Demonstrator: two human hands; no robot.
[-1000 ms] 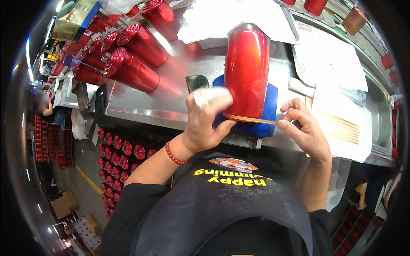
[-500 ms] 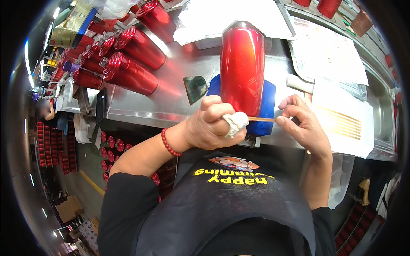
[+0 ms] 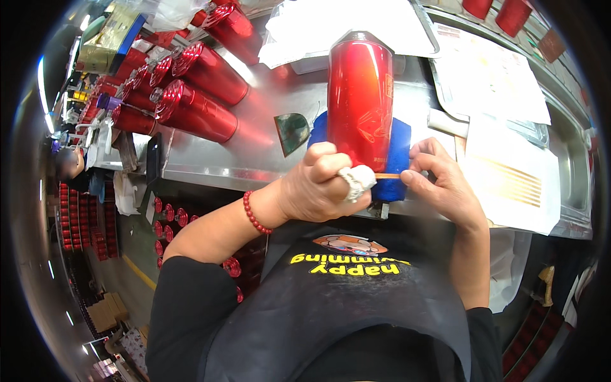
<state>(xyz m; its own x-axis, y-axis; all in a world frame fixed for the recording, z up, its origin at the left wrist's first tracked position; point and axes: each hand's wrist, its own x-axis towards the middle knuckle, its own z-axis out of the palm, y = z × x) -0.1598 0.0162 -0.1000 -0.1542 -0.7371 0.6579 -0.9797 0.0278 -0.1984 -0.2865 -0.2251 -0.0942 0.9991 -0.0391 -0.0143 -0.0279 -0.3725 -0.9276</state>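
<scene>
A shiny red metallic cylinder (image 3: 360, 95) with a dark end lies on a blue pad (image 3: 400, 143), pointing away from me. Faint line markings show on its right side. My left hand (image 3: 321, 181) is closed round a crumpled white cloth (image 3: 358, 182) at the near end of the cylinder. Between finger and thumb, my right hand (image 3: 439, 181) pinches a thin wooden stick (image 3: 387, 176). The stick's other end runs to the cloth, where its tip is hidden.
Several lidded red canisters (image 3: 197, 111) stand at the left on the metal table (image 3: 267, 149). A dark green shard-like piece (image 3: 293, 132) lies left of the pad. At right are a white roll (image 3: 447, 122), a paper (image 3: 509, 184) with several thin sticks, and a sink (image 3: 568, 162).
The red cylinder has turned, so markings now show on its right side. My right hand has shifted slightly left, and less of the stick shows between my hands.
</scene>
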